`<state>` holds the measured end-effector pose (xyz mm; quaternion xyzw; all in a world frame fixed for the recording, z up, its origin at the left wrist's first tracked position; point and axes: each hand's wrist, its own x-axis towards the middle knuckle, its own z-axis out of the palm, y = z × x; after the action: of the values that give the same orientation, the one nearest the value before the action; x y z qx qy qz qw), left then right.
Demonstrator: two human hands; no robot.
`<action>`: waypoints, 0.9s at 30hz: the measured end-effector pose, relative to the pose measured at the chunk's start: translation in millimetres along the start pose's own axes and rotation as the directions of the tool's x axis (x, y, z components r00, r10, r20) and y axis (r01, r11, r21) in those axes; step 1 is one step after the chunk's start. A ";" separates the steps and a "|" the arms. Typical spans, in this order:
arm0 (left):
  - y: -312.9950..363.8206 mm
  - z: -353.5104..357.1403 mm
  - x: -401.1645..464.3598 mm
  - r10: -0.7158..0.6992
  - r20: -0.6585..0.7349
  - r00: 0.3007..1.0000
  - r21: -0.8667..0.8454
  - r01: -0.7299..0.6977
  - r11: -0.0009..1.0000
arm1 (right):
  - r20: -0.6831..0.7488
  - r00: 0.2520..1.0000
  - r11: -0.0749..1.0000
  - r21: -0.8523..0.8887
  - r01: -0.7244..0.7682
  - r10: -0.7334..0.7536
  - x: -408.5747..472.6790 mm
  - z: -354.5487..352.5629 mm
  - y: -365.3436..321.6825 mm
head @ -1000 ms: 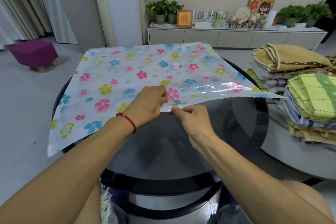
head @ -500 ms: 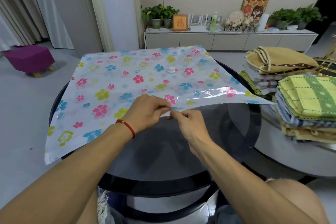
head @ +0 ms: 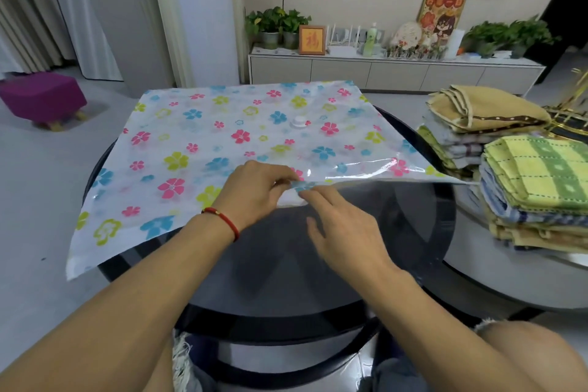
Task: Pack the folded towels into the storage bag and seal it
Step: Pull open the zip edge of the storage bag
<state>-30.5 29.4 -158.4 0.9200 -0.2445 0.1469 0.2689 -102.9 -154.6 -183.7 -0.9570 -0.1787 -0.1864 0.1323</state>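
the left hand [head: 254, 192] pinches the near edge of the flowered storage bag [head: 222, 143], which lies flat on the round glass table [head: 366, 264] beyond both hands, the right hand [head: 342, 229] rests loosely spread with fingertips on that same edge, and the folded towels [head: 534, 188] sit stacked well right of it.

Glossy flower-printed plastic storage bag [head: 222, 149], dark smooth glass table [head: 366, 264], soft woven cloth towels [head: 534, 178]
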 end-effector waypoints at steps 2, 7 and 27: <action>-0.1 0.1 -0.2 0.008 -0.054 0.999 0.016 -0.007 1.000 | 0.076 0.996 0.991 -0.126 -0.039 0.049 -2.3 5.1 7.0; -5.6 -0.4 8.4 -0.072 -0.202 0.977 0.097 0.093 0.991 | 0.104 0.991 0.975 -0.195 0.104 -0.085 -23.3 21.9 -3.7; -14.0 1.4 16.3 0.013 -0.043 0.999 0.108 -0.008 0.994 | -0.068 0.925 0.875 -0.357 0.327 -0.374 -39.1 9.8 33.7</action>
<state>-9.2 32.9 -158.9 0.9284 -0.2352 0.1813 0.2232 -120.6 -193.3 -214.5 -0.9021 -0.3052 -0.2994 -0.0586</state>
